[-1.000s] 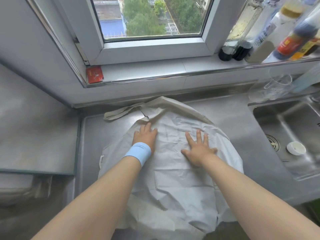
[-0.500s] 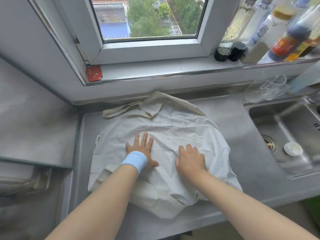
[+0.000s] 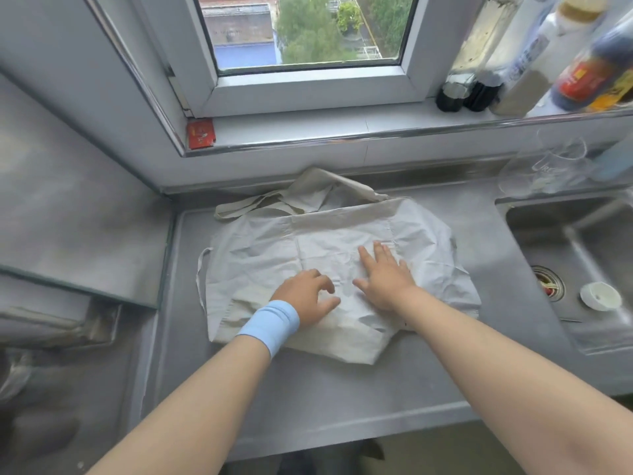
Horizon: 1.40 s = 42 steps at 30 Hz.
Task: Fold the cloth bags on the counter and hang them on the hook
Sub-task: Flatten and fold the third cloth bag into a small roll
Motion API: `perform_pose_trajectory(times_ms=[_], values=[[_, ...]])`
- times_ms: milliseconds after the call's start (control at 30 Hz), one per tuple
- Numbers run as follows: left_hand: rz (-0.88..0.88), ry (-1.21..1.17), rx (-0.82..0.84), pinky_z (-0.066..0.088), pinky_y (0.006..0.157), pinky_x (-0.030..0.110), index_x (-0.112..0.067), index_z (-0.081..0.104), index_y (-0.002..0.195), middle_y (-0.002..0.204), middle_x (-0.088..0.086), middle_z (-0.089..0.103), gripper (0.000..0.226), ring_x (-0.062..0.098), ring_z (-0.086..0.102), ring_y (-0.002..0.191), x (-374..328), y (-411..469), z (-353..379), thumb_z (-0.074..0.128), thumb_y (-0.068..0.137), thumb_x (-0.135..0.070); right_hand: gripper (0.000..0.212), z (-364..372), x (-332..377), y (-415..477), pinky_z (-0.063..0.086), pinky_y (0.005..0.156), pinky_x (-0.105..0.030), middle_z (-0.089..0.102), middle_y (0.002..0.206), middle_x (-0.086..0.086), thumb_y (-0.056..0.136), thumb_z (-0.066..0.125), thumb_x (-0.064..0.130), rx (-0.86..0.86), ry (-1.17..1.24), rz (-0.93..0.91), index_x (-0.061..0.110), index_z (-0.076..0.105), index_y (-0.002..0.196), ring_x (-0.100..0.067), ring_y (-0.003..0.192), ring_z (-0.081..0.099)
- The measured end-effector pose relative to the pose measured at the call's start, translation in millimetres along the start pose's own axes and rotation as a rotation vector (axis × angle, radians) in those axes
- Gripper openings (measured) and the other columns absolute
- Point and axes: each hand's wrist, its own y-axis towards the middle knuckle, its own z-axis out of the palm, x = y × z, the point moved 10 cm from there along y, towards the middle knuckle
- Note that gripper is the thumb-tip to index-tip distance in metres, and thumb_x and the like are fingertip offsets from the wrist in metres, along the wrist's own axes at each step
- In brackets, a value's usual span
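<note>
An off-white cloth bag [image 3: 260, 255] lies spread and wrinkled on the steel counter [image 3: 342, 389], its straps [image 3: 253, 207] bunched at the far edge below the window. My left hand [image 3: 310, 294], with a light blue wristband, rests on the bag's near middle, fingers loosely bent on the fabric. My right hand [image 3: 385, 274] lies flat beside it, fingers straight and pointing away, pressing the cloth. A second layer of cloth shows under the near edge. No hook is in view.
A sink [image 3: 575, 269] with a drain and a small white cap [image 3: 600, 295] is at the right. Bottles [image 3: 534, 53] stand on the windowsill, a clear glass [image 3: 544, 166] below them. A raised grey ledge [image 3: 78, 228] borders the left.
Both hands slid toward me over the bag, then my right hand moved forward again. The far part of the cloth now lies flatter with a straight hem showing.
</note>
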Motion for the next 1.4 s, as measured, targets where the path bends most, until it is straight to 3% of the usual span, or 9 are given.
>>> perform_pose_trajectory(times_ms=[133,267,467,600,833,967,1067,1200,1400], values=[[0.071,0.1,0.235,0.038,0.103,0.035,-0.039,0.046,0.132,0.128,-0.008,0.053,0.067,0.017,0.046,0.121,-36,-22,27,0.066,0.072,-0.061,0.036,-29,5,-45,0.041,0.098,-0.04,0.05,0.134,-0.009,0.092,0.052,0.022,-0.287,0.198,-0.128,0.019,0.058,0.128,-0.032,0.123,0.048],[0.031,0.309,0.224,0.04,0.094,0.031,-0.037,0.049,0.132,0.127,-0.001,0.058,0.051,0.024,0.052,0.118,-55,-26,31,0.062,0.083,-0.041,0.021,-18,-7,-88,0.042,0.067,-0.03,0.07,0.094,-0.002,0.084,0.048,0.016,-0.154,0.195,-0.129,0.02,0.068,0.087,-0.027,0.091,0.063],[-0.078,0.008,0.065,0.043,0.09,0.027,-0.029,0.067,0.112,0.117,0.0,0.065,0.024,0.023,0.059,0.111,-70,-34,-13,0.062,0.089,-0.034,0.022,-24,-29,-120,0.043,0.071,-0.031,0.071,0.092,0.005,0.084,0.053,0.027,-0.156,0.302,-0.186,0.027,0.059,0.105,-0.024,0.093,0.063],[-0.077,-0.131,-0.114,0.043,0.085,0.026,-0.025,0.07,0.101,0.105,0.0,0.068,0.015,0.021,0.06,0.1,-76,-44,-63,0.062,0.089,-0.031,0.061,-46,-21,-131,0.046,0.096,-0.032,0.065,0.112,0.009,0.072,0.062,0.046,-0.225,0.469,-0.247,0.03,0.056,0.13,-0.014,0.111,0.059],[-0.132,-0.66,-0.427,0.042,0.069,0.018,-0.026,0.066,0.087,0.076,-0.009,0.061,0.009,0.007,0.053,0.069,-84,-87,-131,0.061,0.093,-0.021,0.113,-77,7,-141,0.013,0.118,-0.051,0.034,0.15,0.003,0.072,0.071,0.049,-0.32,0.376,-0.229,0.031,-0.006,0.154,-0.016,0.144,0.023],[-0.184,-0.979,-0.344,0.047,0.061,0.018,-0.014,0.063,0.089,0.077,0.001,0.059,0.016,0.013,0.053,0.066,-90,-111,-149,0.052,0.095,-0.003,0.104,-116,9,-148,-0.008,0.112,-0.065,0.027,0.152,0.008,0.072,0.064,0.066,-0.523,0.306,-0.142,0.028,0.005,0.149,-0.019,0.148,0.009],[-0.174,-1.068,-0.23,0.052,0.056,0.021,-0.005,0.061,0.083,0.071,0.008,0.063,0.025,0.016,0.059,0.058,-98,-125,-154,0.043,0.09,0.011,0.079,-145,16,-162,-0.008,0.109,-0.066,0.045,0.139,0.006,0.075,0.059,0.066,-0.699,0.304,-0.126,0.026,0.03,0.137,-0.024,0.14,0.027],[-0.241,-0.838,-0.166,0.053,0.07,0.029,-0.012,0.069,0.074,0.073,0.006,0.069,0.022,0.024,0.06,0.07,-95,-137,-151,0.052,0.079,0.001,0.015,-174,27,-194,0.019,0.109,-0.065,0.068,0.096,0.007,0.084,0.058,0.033,-0.934,0.301,-0.196,0.033,0.065,0.097,-0.025,0.101,0.058],[-0.286,-0.104,-0.347,0.054,0.082,0.033,-0.034,0.059,0.081,0.087,-0.009,0.066,0.012,0.019,0.062,0.082,-94,-162,-164,0.051,0.083,-0.025,0.026,-178,28,-216,0.041,0.088,-0.047,0.073,0.078,0.003,0.069,0.069,0.003,-0.936,0.172,-0.388,0.025,0.075,0.081,-0.028,0.084,0.066]])
